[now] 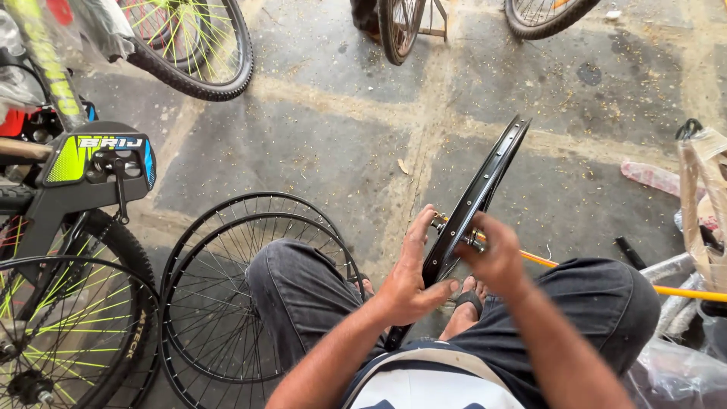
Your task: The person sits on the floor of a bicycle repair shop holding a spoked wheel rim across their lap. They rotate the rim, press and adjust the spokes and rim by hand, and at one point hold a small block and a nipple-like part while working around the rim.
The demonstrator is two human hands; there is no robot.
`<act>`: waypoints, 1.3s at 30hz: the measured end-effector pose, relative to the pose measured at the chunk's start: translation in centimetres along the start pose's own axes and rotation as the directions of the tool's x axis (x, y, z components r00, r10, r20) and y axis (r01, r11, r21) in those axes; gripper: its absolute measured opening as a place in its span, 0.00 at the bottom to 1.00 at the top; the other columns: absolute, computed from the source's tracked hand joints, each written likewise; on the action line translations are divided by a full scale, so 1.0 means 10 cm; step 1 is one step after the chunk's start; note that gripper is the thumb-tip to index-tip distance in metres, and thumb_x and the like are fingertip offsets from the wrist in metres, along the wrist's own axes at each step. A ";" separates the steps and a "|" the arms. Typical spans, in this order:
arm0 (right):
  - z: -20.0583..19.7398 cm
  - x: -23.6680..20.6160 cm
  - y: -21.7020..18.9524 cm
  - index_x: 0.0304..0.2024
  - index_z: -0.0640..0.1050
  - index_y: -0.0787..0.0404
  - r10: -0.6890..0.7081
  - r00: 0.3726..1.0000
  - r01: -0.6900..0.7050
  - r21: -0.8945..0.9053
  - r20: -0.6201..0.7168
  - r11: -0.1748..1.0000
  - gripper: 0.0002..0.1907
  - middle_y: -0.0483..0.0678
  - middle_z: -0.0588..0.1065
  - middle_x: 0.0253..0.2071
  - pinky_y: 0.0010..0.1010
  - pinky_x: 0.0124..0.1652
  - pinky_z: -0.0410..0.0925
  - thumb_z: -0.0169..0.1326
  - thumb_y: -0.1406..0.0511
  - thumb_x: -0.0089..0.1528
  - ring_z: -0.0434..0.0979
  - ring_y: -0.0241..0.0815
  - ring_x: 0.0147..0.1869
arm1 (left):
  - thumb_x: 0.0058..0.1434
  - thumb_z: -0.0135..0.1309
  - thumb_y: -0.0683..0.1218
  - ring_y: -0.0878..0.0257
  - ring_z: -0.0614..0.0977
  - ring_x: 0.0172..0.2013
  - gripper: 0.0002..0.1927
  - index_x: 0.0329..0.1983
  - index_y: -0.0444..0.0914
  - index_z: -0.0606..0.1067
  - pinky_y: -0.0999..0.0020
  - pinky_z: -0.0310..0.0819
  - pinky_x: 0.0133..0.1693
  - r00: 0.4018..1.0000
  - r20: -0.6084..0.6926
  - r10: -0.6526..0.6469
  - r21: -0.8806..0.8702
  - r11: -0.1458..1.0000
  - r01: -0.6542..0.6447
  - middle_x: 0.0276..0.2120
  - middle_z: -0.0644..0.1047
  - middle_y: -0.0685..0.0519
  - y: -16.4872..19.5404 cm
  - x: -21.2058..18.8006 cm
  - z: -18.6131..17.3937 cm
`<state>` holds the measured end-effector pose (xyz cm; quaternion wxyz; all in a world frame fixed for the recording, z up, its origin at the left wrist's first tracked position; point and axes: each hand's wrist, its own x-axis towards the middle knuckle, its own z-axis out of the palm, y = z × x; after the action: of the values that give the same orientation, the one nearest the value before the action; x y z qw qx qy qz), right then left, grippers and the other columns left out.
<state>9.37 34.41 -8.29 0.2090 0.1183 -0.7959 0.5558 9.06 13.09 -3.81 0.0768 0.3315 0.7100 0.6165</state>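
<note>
Left hand [409, 280] flat against upright black wheel rim [473, 201]; right hand [496, 254] pinching its hub axle [475, 241].

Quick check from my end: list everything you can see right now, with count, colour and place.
Wheel rim: one, black, upright between the knees, held at its hub.
Hub axle: one, metallic, at the rim's centre.
Spoked rims: two, black, stacked flat on the floor by the left knee.
Bicycle: one, black and neon yellow, far left.
Bicycle wheels: parts of three, black tyres, along the top edge.
Yellow rod: one, over the right thigh.
Wrapped parts: brown paper and plastic, right edge.
Floor: grey concrete slabs.
Left hand: flat against the rim's side.
Right hand: at the hub, grip unclear.
</note>
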 end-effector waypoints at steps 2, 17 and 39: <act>0.10 -0.03 -0.12 0.46 0.75 0.63 -0.235 0.958 0.170 -0.333 -0.164 0.928 0.18 0.53 0.77 0.47 0.32 0.51 0.73 0.63 0.71 0.54 0.79 0.43 0.53 | 0.58 0.65 0.50 0.43 0.49 0.80 0.58 0.81 0.35 0.41 0.51 0.47 0.75 1.000 -0.012 0.003 0.023 1.000 -0.003 0.80 0.46 0.37 -0.04 -0.03 0.03; 0.09 0.00 -0.04 0.52 0.78 0.68 0.334 0.903 -0.416 0.353 0.271 0.838 0.18 0.48 0.81 0.46 0.34 0.50 0.75 0.65 0.71 0.59 0.80 0.37 0.51 | 0.62 0.64 0.53 0.40 0.50 0.81 0.56 0.81 0.33 0.42 0.51 0.45 0.78 0.996 -0.043 0.084 0.111 0.991 -0.079 0.80 0.47 0.35 -0.13 -0.21 0.12; -0.42 0.04 0.02 0.59 0.76 0.70 0.158 0.849 -0.470 0.584 0.504 0.661 0.25 0.56 0.80 0.52 0.30 0.49 0.74 0.65 0.68 0.61 0.81 0.41 0.49 | 0.65 0.64 0.53 0.43 0.56 0.79 0.55 0.82 0.33 0.40 0.54 0.52 0.76 0.999 0.043 -0.009 0.009 1.000 0.008 0.79 0.50 0.35 -0.04 -0.23 0.11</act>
<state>9.82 38.43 -7.05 -0.1243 0.1585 -0.5643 0.8006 11.24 12.68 -5.15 0.0932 0.3420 0.7123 0.6058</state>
